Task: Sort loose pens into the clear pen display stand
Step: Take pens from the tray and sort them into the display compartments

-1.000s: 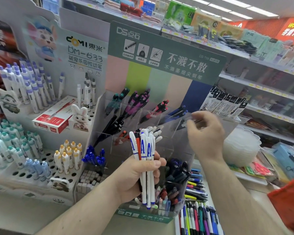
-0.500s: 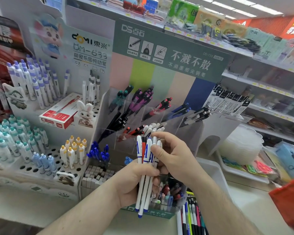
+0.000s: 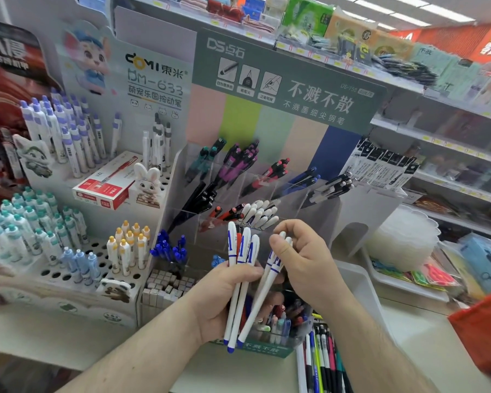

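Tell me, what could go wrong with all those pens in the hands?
1. The left hand grips a loose bunch of white pens by the middle only; one might slide out and drop.
2. The right hand pinches two white pens near their caps, so their long ends could swing and knock the bunch.
3. The white-pen slot in the clear stand already looks crowded, so more pens might jam or tip out.

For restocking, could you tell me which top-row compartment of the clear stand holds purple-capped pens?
The second compartment from the left; its neighbours hold teal and red-capped pens.
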Demonstrator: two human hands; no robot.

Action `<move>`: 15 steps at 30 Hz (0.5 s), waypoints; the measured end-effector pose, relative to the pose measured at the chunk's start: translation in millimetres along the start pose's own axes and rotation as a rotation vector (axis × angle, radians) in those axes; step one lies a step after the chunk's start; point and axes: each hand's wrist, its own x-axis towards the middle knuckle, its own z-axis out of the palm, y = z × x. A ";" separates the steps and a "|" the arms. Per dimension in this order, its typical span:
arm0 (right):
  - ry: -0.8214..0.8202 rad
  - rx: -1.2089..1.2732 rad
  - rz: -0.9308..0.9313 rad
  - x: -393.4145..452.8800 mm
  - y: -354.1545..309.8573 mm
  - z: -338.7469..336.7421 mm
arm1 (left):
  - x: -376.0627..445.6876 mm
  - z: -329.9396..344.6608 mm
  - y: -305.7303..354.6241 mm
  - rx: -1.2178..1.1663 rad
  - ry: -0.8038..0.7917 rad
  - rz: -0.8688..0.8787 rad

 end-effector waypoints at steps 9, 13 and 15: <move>0.112 -0.104 -0.075 -8.2 -4.7 -8.9 | -4.9 -1.1 12.3 -0.002 -0.017 -0.063; 0.268 -0.016 -0.064 -9.7 -4.2 -20.6 | -5.7 -9.6 13.1 -0.033 0.109 0.019; 0.403 0.125 -0.005 -8.9 -3.9 -28.7 | -6.1 -14.6 13.7 -0.043 0.181 0.027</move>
